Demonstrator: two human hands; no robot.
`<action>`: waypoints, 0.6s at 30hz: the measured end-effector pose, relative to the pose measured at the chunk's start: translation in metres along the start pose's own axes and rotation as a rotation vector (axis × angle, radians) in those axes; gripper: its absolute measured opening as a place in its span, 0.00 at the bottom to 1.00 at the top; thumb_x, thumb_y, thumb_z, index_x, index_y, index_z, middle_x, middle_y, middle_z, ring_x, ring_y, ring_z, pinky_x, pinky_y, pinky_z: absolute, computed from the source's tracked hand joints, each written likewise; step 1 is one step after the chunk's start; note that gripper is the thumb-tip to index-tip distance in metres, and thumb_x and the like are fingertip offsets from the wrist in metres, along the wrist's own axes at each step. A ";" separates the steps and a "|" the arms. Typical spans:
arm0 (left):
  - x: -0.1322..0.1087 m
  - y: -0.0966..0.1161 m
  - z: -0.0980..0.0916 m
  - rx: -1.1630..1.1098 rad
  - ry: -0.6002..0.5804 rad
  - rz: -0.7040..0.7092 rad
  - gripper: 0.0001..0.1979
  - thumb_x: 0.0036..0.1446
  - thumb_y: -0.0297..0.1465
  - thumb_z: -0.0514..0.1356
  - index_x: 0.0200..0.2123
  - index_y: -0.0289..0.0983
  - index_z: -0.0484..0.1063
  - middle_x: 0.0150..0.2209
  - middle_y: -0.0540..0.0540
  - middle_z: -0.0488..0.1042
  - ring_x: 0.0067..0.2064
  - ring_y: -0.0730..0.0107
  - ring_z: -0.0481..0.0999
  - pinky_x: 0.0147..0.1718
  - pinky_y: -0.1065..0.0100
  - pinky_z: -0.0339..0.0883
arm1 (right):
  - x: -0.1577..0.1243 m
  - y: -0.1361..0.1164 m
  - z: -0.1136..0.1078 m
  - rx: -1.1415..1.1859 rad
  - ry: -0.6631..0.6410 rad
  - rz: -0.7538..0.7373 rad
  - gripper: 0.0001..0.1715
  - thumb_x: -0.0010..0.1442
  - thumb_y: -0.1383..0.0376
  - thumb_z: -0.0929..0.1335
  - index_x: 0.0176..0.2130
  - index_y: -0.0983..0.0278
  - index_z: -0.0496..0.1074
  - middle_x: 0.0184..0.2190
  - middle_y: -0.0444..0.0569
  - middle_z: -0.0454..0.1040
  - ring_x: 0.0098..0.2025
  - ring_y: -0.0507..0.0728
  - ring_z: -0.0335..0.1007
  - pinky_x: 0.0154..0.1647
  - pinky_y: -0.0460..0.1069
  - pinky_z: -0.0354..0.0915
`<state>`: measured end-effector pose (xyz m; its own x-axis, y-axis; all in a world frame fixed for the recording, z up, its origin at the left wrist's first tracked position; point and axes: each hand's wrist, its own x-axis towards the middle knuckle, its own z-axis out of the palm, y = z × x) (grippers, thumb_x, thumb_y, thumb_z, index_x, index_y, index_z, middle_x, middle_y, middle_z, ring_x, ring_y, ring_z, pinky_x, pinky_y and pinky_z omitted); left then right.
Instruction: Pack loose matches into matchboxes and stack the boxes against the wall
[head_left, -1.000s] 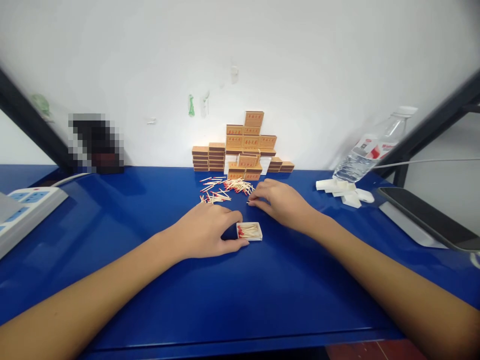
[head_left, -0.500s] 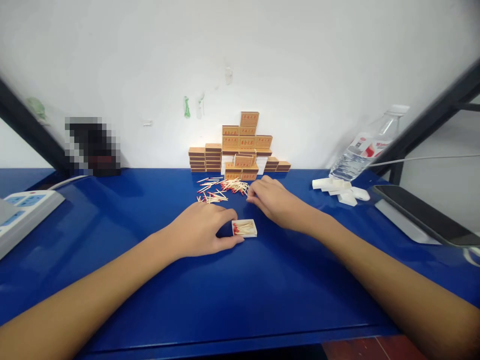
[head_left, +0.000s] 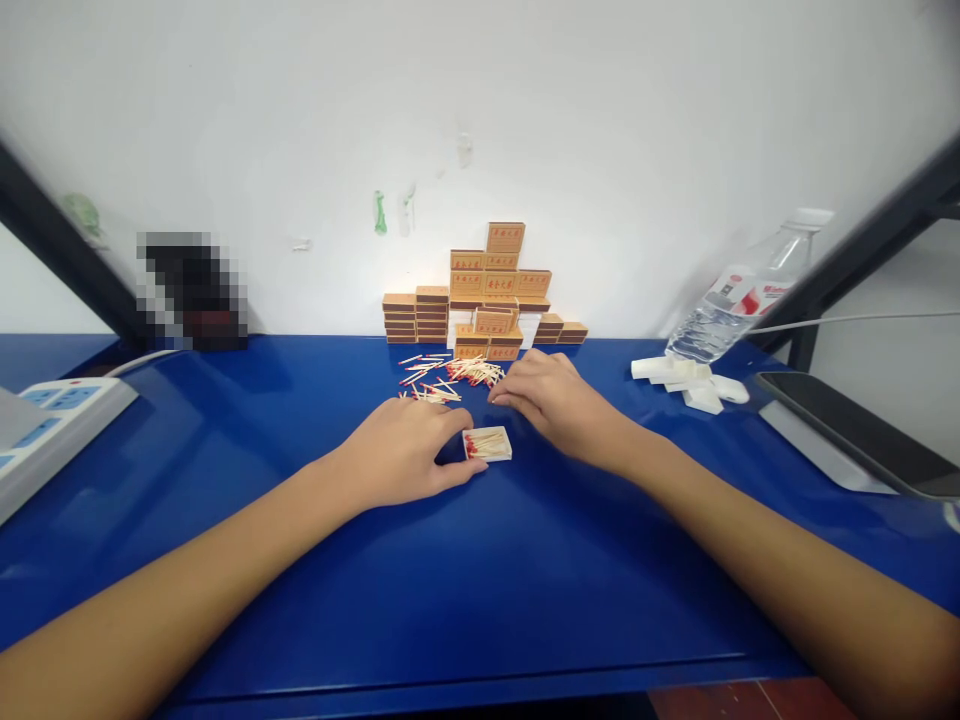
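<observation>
My left hand (head_left: 409, 448) grips the left end of a small white matchbox tray (head_left: 504, 455) between thumb and fingers. Inside the tray lie several matches (head_left: 489, 441), their red heads to the left. Just beyond and to the right of the tray is my right hand (head_left: 551, 400), its thumb and fingers pinched together. What they hold, if anything, is too small to make out. Loose matches (head_left: 469, 371) are scattered on the blue table beyond my hands, the densest heap beside my right fingertips.
Stacked orange matchboxes (head_left: 499, 283) stand against the wall behind the matches. To the right are a tilted water bottle (head_left: 720, 305), white plastic pieces (head_left: 679, 376) and a phone (head_left: 862, 430). A power strip (head_left: 75, 425) lies at the left on the blue table (head_left: 480, 590).
My right hand's fingertips have come slightly left, nearer the tray. The tray has shifted a little away from me in my left hand. The whole view has moved slightly.
</observation>
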<state>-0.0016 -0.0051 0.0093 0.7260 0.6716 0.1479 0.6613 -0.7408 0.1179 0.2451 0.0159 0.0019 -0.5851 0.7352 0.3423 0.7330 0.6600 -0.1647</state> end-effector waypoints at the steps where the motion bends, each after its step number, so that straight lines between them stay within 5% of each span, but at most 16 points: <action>1: 0.000 0.000 0.000 0.002 -0.002 0.000 0.19 0.67 0.48 0.61 0.45 0.37 0.77 0.31 0.47 0.78 0.29 0.65 0.75 0.27 0.65 0.56 | 0.000 -0.001 -0.001 0.000 0.017 0.015 0.16 0.75 0.65 0.63 0.40 0.61 0.78 0.41 0.52 0.81 0.47 0.63 0.69 0.46 0.57 0.54; 10: 0.001 -0.002 -0.001 -0.005 0.021 -0.015 0.18 0.67 0.46 0.61 0.45 0.37 0.78 0.31 0.47 0.78 0.29 0.65 0.75 0.28 0.65 0.57 | 0.002 -0.008 -0.006 0.168 0.203 0.084 0.10 0.74 0.66 0.63 0.40 0.61 0.71 0.38 0.49 0.80 0.44 0.60 0.73 0.51 0.56 0.60; 14: 0.002 -0.002 -0.003 0.006 0.064 -0.047 0.17 0.67 0.46 0.61 0.43 0.37 0.77 0.30 0.48 0.78 0.28 0.65 0.74 0.28 0.65 0.56 | 0.001 -0.018 -0.011 0.293 0.313 0.062 0.08 0.70 0.61 0.70 0.39 0.60 0.79 0.36 0.49 0.78 0.41 0.59 0.71 0.43 0.54 0.65; 18: 0.002 -0.002 -0.003 0.023 0.085 -0.082 0.17 0.67 0.45 0.61 0.40 0.37 0.77 0.30 0.48 0.78 0.28 0.65 0.74 0.27 0.65 0.55 | 0.000 -0.027 -0.010 0.528 0.299 0.195 0.11 0.67 0.57 0.72 0.38 0.62 0.81 0.32 0.47 0.79 0.29 0.53 0.66 0.31 0.50 0.62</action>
<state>-0.0021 -0.0024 0.0124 0.6512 0.7258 0.2219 0.7226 -0.6823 0.1111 0.2291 -0.0031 0.0158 -0.2798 0.8251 0.4909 0.5019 0.5616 -0.6578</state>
